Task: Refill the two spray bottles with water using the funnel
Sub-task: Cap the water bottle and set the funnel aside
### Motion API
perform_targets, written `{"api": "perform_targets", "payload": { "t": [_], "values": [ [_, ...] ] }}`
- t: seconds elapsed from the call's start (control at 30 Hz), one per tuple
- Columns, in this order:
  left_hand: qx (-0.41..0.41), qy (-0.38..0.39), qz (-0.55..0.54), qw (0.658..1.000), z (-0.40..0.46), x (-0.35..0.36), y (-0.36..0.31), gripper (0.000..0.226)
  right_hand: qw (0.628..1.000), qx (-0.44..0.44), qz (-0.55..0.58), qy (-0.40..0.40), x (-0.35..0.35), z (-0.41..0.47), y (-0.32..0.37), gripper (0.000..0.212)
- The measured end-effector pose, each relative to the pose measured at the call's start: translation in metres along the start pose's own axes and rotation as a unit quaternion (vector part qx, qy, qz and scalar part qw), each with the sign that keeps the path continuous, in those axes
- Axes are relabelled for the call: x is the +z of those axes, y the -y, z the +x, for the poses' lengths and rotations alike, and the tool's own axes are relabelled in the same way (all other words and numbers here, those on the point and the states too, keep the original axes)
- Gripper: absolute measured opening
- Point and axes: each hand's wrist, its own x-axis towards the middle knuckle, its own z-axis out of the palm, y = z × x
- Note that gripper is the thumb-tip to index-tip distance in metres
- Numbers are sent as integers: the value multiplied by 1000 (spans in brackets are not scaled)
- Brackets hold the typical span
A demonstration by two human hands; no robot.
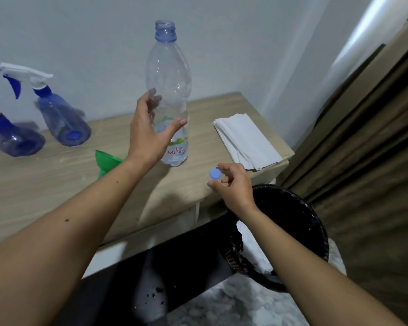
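Note:
A clear plastic water bottle, uncapped and nearly without water, stands upright on the wooden table. My left hand curls around its middle with fingers apart, just off the plastic. My right hand pinches the small blue bottle cap over the table's front edge. Two blue spray bottles stand at the left: one with a white-and-blue trigger head, one with a light blue head at the frame edge. A green funnel lies on the table, partly hidden behind my left forearm.
A stack of white paper napkins lies at the table's right end. A black waste bin stands on the floor below the table's right corner. A brown curtain hangs at the right, a pale wall behind.

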Motion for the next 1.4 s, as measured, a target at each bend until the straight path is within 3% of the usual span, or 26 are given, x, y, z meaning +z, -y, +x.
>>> {"api": "perform_targets", "payload": {
  "t": [0.13,0.23,0.4,0.8,0.97,1.1,1.4],
  "values": [
    [4,3,3,1000,-2,-2,4,92,998,-1,-58,19,6,10,-4,57],
    [1,0,15,1000,-4,-2,8,88,996,2,-85,17,8,14,-2,45],
    [-2,12,40,999,-6,-2,7,83,1000,-6,-19,13,2,15,21,34],
    [-47,28,52,997,-7,-10,-5,85,973,-192,117,-51,-38,53,203,31],
    [-59,31,51,996,-4,-11,-3,85,958,-274,75,-48,-43,65,245,31],
    [-58,43,55,996,-2,-12,-3,83,952,-291,75,-55,-48,73,258,28],
    [-49,55,56,996,-2,-13,-5,78,948,-309,61,47,-49,79,264,28]
  ]
}}
